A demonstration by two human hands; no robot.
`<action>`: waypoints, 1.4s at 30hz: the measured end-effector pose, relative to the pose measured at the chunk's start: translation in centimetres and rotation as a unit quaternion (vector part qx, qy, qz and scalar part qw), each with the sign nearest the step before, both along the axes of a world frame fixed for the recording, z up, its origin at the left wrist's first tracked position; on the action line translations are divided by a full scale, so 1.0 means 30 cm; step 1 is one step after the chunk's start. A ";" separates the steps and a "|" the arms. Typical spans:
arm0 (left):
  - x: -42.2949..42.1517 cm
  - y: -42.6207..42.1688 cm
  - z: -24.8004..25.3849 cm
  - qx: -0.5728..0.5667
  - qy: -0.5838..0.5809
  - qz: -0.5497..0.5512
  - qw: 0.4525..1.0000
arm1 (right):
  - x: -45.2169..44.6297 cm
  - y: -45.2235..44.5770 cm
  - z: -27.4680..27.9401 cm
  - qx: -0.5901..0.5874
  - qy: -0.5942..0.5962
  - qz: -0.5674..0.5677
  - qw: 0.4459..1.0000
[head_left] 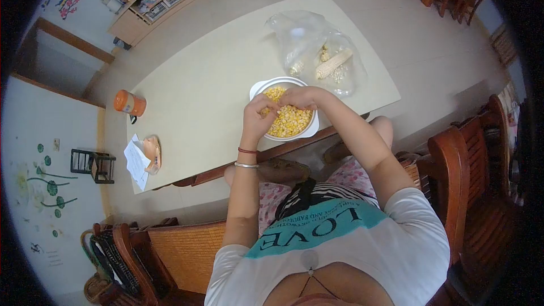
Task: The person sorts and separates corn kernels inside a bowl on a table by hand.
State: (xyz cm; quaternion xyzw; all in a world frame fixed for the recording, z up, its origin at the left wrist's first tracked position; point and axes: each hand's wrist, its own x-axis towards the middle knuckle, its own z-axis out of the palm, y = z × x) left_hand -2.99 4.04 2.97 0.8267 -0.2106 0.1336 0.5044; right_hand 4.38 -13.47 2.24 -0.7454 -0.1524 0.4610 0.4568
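Head view, and it's all happening over the bowl (311, 130), white and two-handled, sitting close to the near edge of the bench (209, 90) and well loaded with yellow kernels (290, 123). Up at the rim, the left hand (260, 114) is curled, thumb and fingers bent in over the corn; the right hand (300, 97) comes across from the other side, knuckles up, fingers drawn in, and the two sets of fingertips meet or very nearly meet above the pile. Is there something pinched between them? Cannot tell from here, the fingers cover it! Just beyond the bowl lies a clear plastic bag (294, 37), and there's a pale cob (334, 64) with it, looking stripped, some small bits scattered alongside. So the step in hand, by the look of it, is working kernels loose, or picking through them, straight over the bowl, and with that much corn down it seems well along. What does the next move call for? Small, close fingertip work, I'd say, both hands low and inside the rim so anything that drops lands on the pile, and a light touch, because an elbow or wrist against that rim could tip it.
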 end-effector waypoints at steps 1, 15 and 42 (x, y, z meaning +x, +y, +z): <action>-0.004 0.005 0.005 0.002 -0.001 -0.028 1.000 | -0.001 0.001 0.004 -0.007 -0.007 0.002 1.000; -0.011 -0.007 0.028 0.143 0.014 -0.087 0.986 | -0.028 -0.002 0.015 0.095 0.021 -0.039 0.994; -0.010 -0.019 0.022 0.137 0.062 -0.060 0.987 | -0.049 0.001 0.047 0.072 -0.011 -0.030 0.997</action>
